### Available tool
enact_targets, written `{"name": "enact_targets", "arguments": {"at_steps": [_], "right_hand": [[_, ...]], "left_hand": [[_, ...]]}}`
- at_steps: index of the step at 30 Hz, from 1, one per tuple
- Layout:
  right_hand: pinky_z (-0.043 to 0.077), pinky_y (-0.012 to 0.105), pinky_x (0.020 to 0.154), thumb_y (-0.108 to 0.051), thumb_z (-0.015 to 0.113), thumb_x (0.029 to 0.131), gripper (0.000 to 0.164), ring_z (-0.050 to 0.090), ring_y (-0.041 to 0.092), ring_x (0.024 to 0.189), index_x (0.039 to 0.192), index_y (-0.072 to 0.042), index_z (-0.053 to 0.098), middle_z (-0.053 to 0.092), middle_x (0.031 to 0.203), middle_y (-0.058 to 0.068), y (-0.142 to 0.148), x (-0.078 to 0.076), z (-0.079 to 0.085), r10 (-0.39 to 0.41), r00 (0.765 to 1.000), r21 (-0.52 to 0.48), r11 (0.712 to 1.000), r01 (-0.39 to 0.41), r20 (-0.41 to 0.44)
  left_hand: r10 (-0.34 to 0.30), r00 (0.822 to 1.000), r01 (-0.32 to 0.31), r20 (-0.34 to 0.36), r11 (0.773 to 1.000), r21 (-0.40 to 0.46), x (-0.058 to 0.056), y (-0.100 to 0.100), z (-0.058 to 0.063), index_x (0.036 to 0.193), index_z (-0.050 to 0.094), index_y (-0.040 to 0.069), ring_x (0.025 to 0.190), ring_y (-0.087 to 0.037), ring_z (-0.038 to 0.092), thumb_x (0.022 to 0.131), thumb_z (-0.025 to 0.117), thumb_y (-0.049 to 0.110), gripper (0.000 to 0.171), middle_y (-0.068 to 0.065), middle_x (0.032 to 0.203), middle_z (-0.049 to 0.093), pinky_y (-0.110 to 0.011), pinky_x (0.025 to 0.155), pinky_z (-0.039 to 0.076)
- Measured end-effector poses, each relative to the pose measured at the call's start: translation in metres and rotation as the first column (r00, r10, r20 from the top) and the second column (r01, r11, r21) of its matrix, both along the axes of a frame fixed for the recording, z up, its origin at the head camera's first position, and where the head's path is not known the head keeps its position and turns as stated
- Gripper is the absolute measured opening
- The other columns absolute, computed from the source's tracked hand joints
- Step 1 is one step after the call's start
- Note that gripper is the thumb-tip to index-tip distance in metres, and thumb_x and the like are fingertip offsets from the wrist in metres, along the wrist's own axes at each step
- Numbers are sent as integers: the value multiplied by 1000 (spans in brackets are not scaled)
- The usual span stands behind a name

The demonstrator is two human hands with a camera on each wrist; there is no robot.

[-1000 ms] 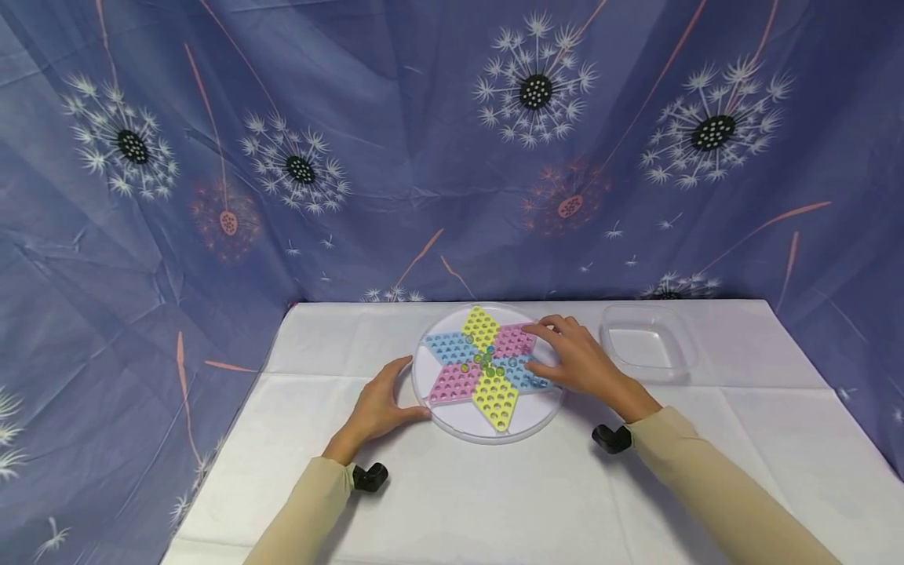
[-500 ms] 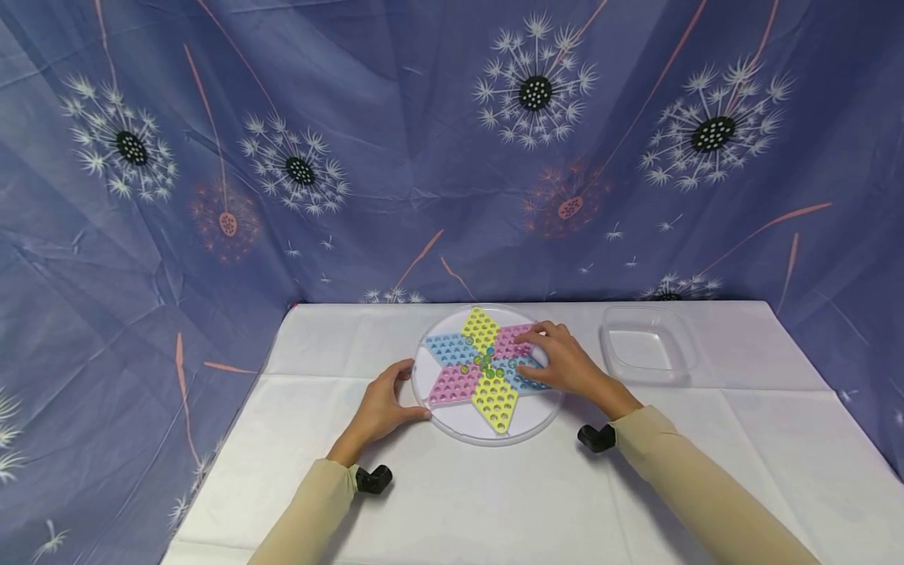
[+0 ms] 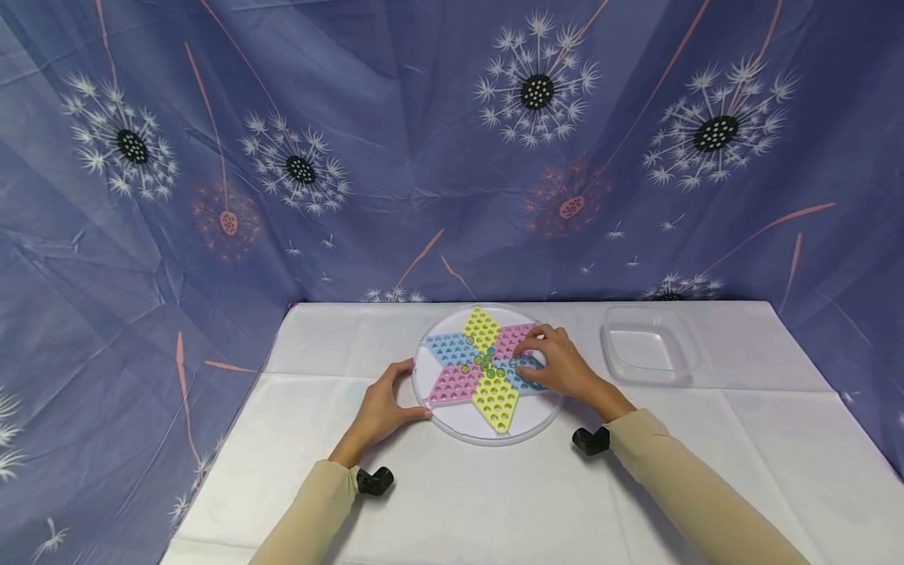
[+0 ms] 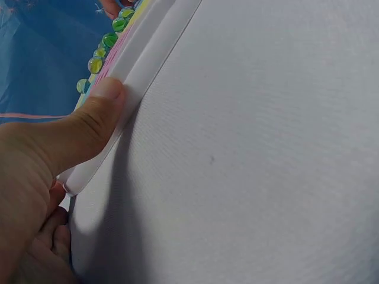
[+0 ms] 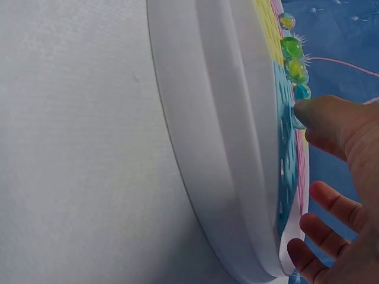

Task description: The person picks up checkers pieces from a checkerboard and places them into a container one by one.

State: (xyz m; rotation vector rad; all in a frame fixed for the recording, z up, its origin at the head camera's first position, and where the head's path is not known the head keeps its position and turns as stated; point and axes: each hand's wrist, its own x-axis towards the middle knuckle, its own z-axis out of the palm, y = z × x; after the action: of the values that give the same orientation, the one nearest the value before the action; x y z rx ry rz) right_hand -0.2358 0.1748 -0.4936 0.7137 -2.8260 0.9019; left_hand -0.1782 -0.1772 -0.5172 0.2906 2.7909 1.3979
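Note:
A round white Chinese checkers board with a yellow, pink and blue star lies on the table. Several glass marbles sit around its middle. My left hand holds the board's left edge, with the thumb on the rim and the other fingers spread farther along it. Over the blue point on the right is my right hand. Its thumb and index finger stand beside a clear marble, which the thumb partly hides. A gap shows between those two fingertips in the head view; the other fingers are loosely bent.
To the right of the board stands a clear plastic container. A white cloth covers the table. Patterned blue fabric hangs behind it and along the sides.
My right hand has moved a little left and inward over the blue point, and its thumb and index finger have drawn closer together. My left hand has stayed at the rim.

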Motion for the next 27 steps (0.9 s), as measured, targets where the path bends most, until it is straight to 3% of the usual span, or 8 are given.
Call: {"name": "enact_targets", "arguments": {"at_steps": [9,16,21,27], "right_hand": [[45,56,88,-20,86,84,18,49,37,104,101,-18,80,59,121,15,-4,-1,-7,-8,1000,-56,998,7,-10],[46,57,89,-19,85,85,16,50,38,105,101,-16,79,60,121,17,-4,-1,-7,-15,1000,-65,998,14,-14],[45,57,89,-18,84,86,17,50,39,106,101,-15,79,60,122,18,-2,-1,-7,-19,1000,-67,998,18,-7],[45,56,90,-18,85,85,17,50,39,106,101,-16,79,59,121,17,-1,-3,-8,-22,1000,-71,997,22,-4]], "left_hand": [[28,1000,-28,-10,1000,7,2,2,-2,147,51,6,148,-30,39,65,99,21,96,-11,153,52,-43,126,25],[41,999,-41,-19,999,-13,2,4,-4,147,52,6,150,-38,33,65,99,23,96,-21,160,38,-49,125,25],[28,999,-29,-33,999,-27,1,5,-6,148,51,6,148,-33,39,66,98,24,97,-14,156,48,-47,124,28],[31,999,-32,-32,999,-37,1,5,-6,149,50,7,147,-33,40,67,98,25,97,-13,156,48,-48,124,28]]}}
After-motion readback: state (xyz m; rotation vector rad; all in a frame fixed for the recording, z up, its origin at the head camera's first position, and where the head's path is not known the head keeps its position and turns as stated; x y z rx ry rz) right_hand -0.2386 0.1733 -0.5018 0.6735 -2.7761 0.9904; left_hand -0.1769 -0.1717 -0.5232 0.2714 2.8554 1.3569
